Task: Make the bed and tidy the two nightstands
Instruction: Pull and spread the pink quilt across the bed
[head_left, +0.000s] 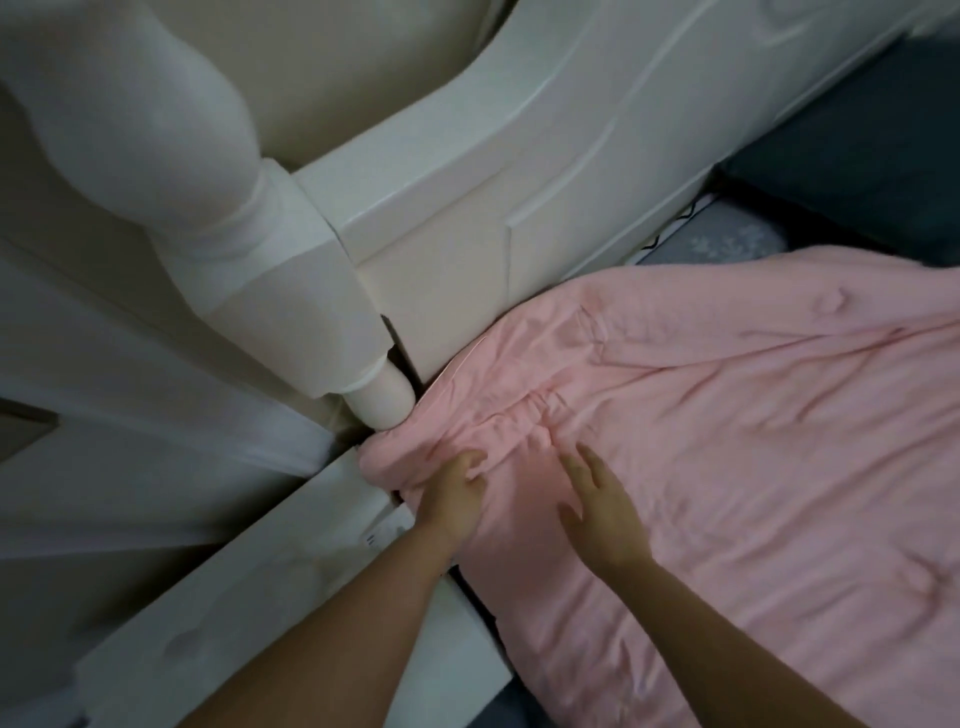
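Observation:
A pink quilt lies spread over the bed, its corner bunched against the white bedpost. My left hand rests on that bunched corner with its fingers curled into the fabric folds. Just to its right, my right hand lies flat on the quilt with fingers straight and spread. A grey patterned sheet shows beyond the quilt's far edge.
The white headboard runs diagonally along the quilt's upper edge. A white side rail lies under my left forearm. A dark grey pillow sits at the upper right. White curtain fabric hangs at the left.

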